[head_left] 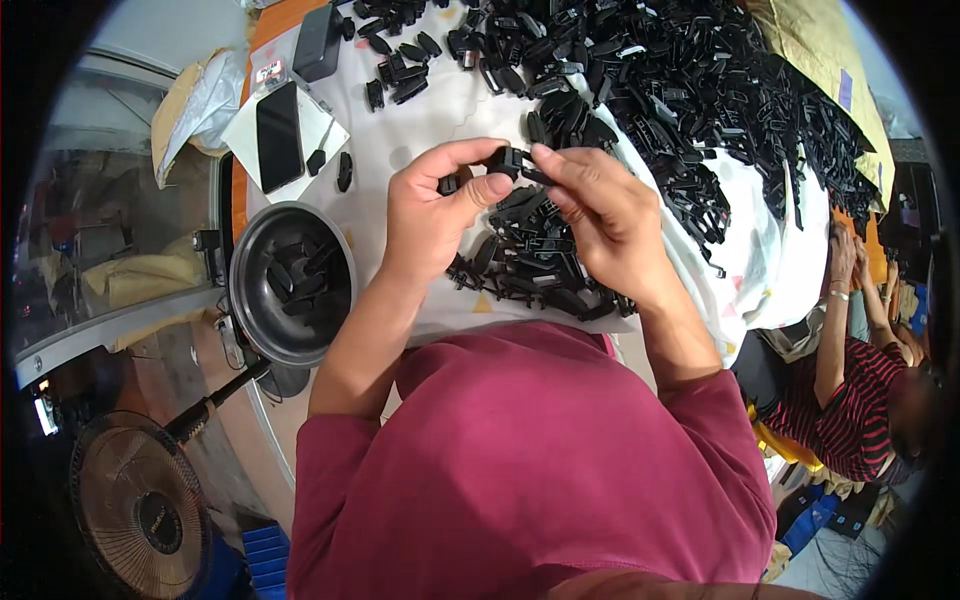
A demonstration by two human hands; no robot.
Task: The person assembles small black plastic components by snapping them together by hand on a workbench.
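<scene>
Above the near edge of the table, both my hands come together on small black plastic parts. The thumb and forefinger of my left hand (430, 215) pinch a blocky black plastic part (511, 161). My right hand (612, 210) closes its fingertips on a slim black piece that meets this part from the right; whether the two are joined I cannot tell. A pile of similar black plastic parts (545, 265) lies on the white cloth just beneath my hands, partly hidden by them.
A dark bowl (342, 250) with several black parts stands at the left. Beyond it lie a phone (279, 137) and a black box (318, 43). A large heap of black parts (650, 80) covers the far right. A fan (140, 510) stands lower left; a person in stripes (840, 400) sits at right.
</scene>
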